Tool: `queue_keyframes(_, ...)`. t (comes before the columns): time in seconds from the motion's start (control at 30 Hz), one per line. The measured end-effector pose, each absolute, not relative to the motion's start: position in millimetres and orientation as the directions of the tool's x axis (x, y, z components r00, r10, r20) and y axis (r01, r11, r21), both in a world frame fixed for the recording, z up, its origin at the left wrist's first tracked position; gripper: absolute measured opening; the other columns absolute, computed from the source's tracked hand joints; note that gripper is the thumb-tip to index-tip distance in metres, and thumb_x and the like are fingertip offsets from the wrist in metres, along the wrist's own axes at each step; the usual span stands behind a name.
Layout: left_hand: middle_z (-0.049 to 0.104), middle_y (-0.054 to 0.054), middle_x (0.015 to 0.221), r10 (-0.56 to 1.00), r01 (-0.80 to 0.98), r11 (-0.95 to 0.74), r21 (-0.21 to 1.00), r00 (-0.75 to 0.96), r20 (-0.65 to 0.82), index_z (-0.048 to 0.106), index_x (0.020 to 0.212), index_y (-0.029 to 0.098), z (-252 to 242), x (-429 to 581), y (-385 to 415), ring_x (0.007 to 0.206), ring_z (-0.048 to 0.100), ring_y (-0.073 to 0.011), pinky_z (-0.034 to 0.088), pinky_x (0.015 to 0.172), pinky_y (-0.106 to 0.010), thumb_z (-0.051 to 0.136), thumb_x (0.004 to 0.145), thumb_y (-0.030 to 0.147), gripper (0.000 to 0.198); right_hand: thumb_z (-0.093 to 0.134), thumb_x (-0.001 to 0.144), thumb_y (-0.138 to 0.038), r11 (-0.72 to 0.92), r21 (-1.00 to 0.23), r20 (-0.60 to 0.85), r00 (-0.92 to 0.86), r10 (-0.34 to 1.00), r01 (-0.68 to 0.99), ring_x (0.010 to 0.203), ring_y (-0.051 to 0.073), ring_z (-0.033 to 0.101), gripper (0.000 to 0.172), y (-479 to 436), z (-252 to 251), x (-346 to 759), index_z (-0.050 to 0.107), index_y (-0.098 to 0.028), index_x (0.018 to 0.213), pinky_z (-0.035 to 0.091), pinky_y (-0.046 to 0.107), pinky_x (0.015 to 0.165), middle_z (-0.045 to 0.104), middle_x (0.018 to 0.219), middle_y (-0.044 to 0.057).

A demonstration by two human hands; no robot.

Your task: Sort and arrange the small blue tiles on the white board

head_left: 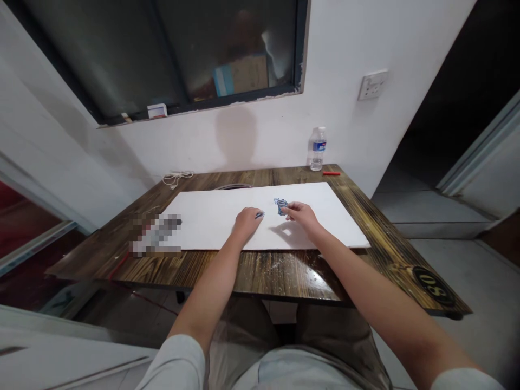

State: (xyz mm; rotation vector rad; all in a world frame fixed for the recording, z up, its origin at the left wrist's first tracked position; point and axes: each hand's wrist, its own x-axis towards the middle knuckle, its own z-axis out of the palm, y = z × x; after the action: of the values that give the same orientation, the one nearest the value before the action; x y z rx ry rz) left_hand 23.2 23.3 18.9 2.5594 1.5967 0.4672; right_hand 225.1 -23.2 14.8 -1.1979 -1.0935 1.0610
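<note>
My right hand [302,214] is pinched on a small cluster of blue pieces [281,205] above the white board [207,216]. Thin dark and light lines run across the cluster, and its kind is too small to make out. A pale blue outlined piece [275,201] shows at the cluster's upper left; whether it is joined on, I cannot tell. To the left, my left hand [246,222] is closed with its fingertips at a small blue piece [259,215], low over the board. The curled fingers partly hide that piece.
The board lies on a dark wooden table [268,271] against the wall. A water bottle [317,149] and a red pen-like stick [331,174] are at the back right. A white cable [177,177] lies back left. Pixelation masks something [156,235] at the left.
</note>
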Motion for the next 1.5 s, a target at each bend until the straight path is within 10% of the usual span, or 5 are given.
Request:
queue_keyframes(0.63,0.064,-0.002,0.068,0.930,0.748,-0.261,0.611,0.024,0.367,0.074,0.081,0.025,22.4,29.8,18.5,0.063,0.058,-0.0178,0.039,0.060,-0.028,0.063,0.078,0.037,0.016,0.079,0.052,-0.051,0.087,-0.996,0.083,0.154,0.985,-0.021,0.055,0.013,0.056,0.039,-26.9,18.4,223.6,0.064,-0.018,0.068,0.044,0.027,0.058,0.065,0.062,0.000)
queue_keyframes(1.1,0.073,-0.008,0.083,0.916,0.174,-0.358,0.917,0.256,0.309,0.075,0.085,0.016,26.3,45.1,11.7,0.074,0.065,-0.0187,0.050,0.069,-0.030,0.074,0.066,0.041,0.032,0.075,0.056,-0.049,0.035,-0.998,0.045,0.198,0.979,0.050,0.053,0.014,0.056,0.035,-22.8,11.6,225.6,0.063,-0.018,0.066,0.040,0.026,0.055,0.061,0.053,0.000)
queue_keyframes(1.5,0.072,-0.007,0.073,0.924,0.260,-0.298,0.919,0.320,0.209,0.076,0.084,0.015,19.2,46.9,13.2,0.066,0.063,-0.0170,0.048,0.063,-0.028,0.075,0.065,0.045,0.035,0.078,0.055,-0.053,0.111,-0.993,0.107,0.125,0.986,-0.025,0.059,0.014,0.058,0.040,-30.8,19.6,222.5,0.061,-0.018,0.066,0.044,0.028,0.062,0.060,0.057,0.000)
